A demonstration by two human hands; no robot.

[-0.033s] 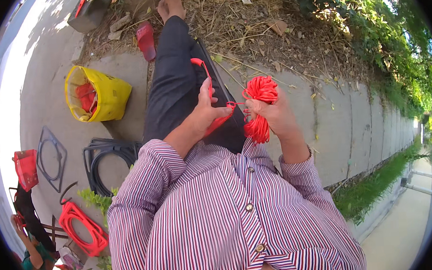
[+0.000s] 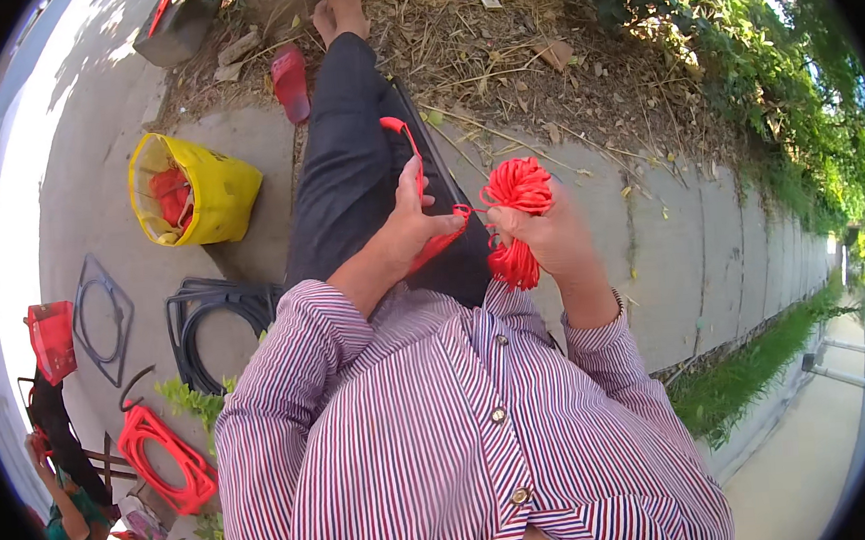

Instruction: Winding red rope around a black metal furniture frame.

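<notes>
Head view: a red cord bundle (image 2: 519, 186) is grasped by the fingers of the right hand (image 2: 550, 230), beside dark trousers (image 2: 344, 156); whether the left hand (image 2: 408, 228) is clenched cannot be told. Leftward, a yellow container (image 2: 225, 196) is seen.

The cord bundle (image 2: 517, 186) sits in the right hand (image 2: 548, 230), right of the left hand (image 2: 411, 223); a strand (image 2: 477, 210) spans between. The outstretched leg (image 2: 339, 156) lies left and ahead of the left hand. Farther left stands a container (image 2: 227, 199) with contents (image 2: 172, 193) inside, a sandal (image 2: 290, 84) ahead-left, a frame (image 2: 197, 492) behind-left. Foliage (image 2: 718, 49) lies ahead-right of the right hand.
</notes>
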